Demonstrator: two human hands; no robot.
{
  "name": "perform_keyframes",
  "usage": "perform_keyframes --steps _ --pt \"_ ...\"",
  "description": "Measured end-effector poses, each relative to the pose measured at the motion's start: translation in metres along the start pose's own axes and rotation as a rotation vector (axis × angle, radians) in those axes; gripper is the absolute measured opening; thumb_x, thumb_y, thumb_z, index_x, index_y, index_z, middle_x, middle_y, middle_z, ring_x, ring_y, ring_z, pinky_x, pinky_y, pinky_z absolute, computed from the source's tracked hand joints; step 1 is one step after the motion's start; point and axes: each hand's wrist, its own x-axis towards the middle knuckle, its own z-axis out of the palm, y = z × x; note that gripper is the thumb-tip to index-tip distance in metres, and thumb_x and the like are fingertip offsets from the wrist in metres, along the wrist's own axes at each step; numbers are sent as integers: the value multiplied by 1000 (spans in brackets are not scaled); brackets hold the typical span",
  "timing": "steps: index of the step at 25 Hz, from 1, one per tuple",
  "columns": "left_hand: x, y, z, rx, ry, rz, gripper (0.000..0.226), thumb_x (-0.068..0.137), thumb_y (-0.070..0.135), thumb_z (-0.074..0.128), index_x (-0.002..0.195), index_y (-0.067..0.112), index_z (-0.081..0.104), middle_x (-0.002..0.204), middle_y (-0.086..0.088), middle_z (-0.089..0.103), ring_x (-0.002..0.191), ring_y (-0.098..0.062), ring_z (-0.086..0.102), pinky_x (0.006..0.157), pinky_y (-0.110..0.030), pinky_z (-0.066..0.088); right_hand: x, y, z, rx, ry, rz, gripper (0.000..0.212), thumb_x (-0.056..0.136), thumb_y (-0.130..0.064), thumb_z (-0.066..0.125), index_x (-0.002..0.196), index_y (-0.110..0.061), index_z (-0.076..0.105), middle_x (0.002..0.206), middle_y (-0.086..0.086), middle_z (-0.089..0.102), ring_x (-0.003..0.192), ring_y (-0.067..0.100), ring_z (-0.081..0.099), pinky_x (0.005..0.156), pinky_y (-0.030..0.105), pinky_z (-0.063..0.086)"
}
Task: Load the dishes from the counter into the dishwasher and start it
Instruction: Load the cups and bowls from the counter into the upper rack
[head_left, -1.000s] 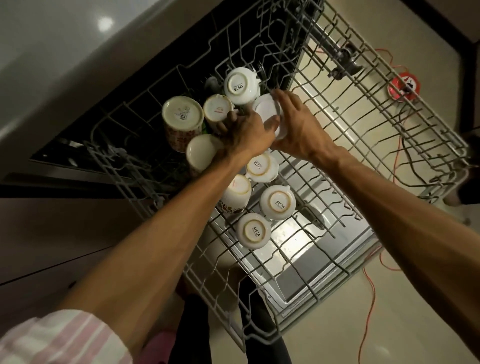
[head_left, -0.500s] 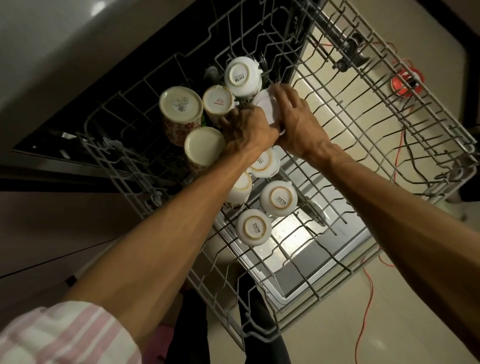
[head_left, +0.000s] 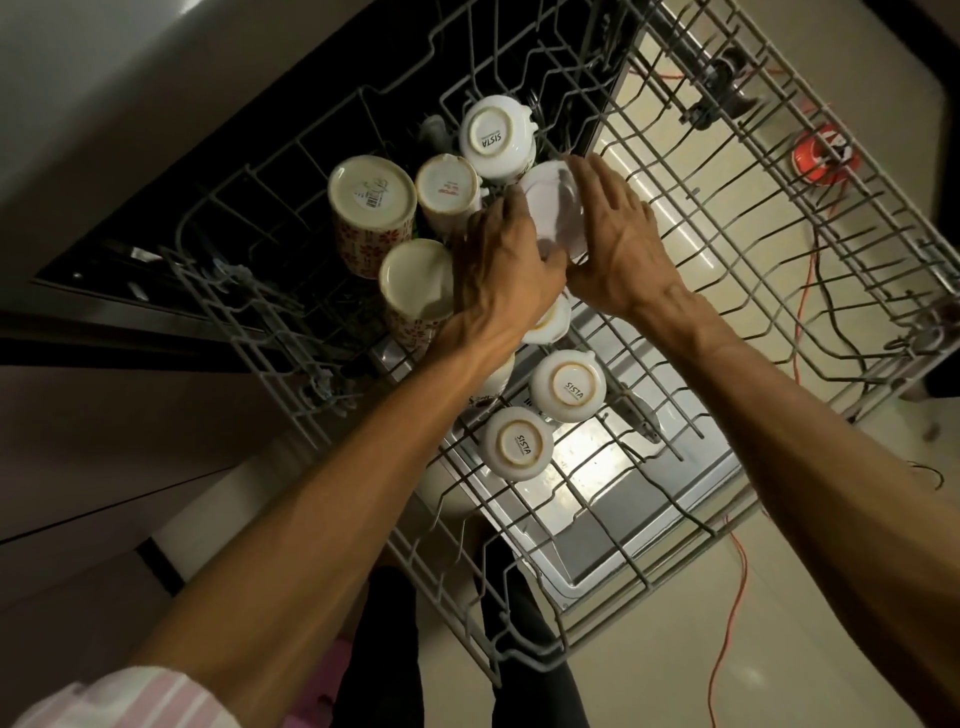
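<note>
Hands (head_left: 558, 260) cupped around white cup (head_left: 553, 208)

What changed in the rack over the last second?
The white cup held between both hands has tipped over onto its side; a second ago its flat base faced the camera. The left hand has slid up against it, and the right hand has stayed cupped round its far side. The other upturned cups and the grey wire rack look unmoved.

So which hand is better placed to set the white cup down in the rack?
Probably the right hand: it lies along the white cup's outer side, over bare rack. The left hand is crowded against the upside-down mugs.
</note>
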Motion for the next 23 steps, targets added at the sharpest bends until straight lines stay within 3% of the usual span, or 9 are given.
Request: perform_keyframes --steps 3,6,10,15,20,23 --pt "-16 -1 -13 -82 48 18 65 89 35 60 143 4 41 137 -13 54 129 -26 48 109 -35 35 -20 -12 -8 113 97 17 84 84 -49 55 151 -6 27 155 16 32 143 32 30 112 55 33" --pt "-32 2 -32 -118 40 7 69 93 37 60 148 4 33 148 -12 44 139 -22 36 109 -22 21 -45 -32 -15 214 178 24 64 92 -34 57 145 -4 38 149 14 43 137 28 42 110 48 38" --pt "-55 -1 -51 -147 80 31 70 93 38 59 148 3 35 150 -13 42 141 -24 35 115 -31 29 -79 -63 -28 297 234 23 48 98 -27 53 141 -7 44 142 9 52 129 23 50 108 38 41" --pt "-90 1 -86 -208 69 -2 67 94 42 56 148 8 36 149 -8 44 138 -17 39 111 -23 32 -117 -94 -46 339 223 61 46 103 -32 46 144 -12 43 146 4 48 136 17 44 112 37 37" --pt "-138 8 -134 -319 111 -33 63 94 41 60 146 12 40 146 -3 47 135 -13 43 109 -28 39 -150 -140 -73 410 229 50 46 104 -38 41 145 -17 42 148 -2 47 137 7 39 112 27 33" --pt "-162 7 -161 -334 132 -58 64 93 38 62 146 11 41 148 -3 46 137 -11 41 110 -18 34 -164 -172 -86 431 214 45 47 104 -41 38 145 -19 41 149 -5 45 139 6 36 113 25 32"
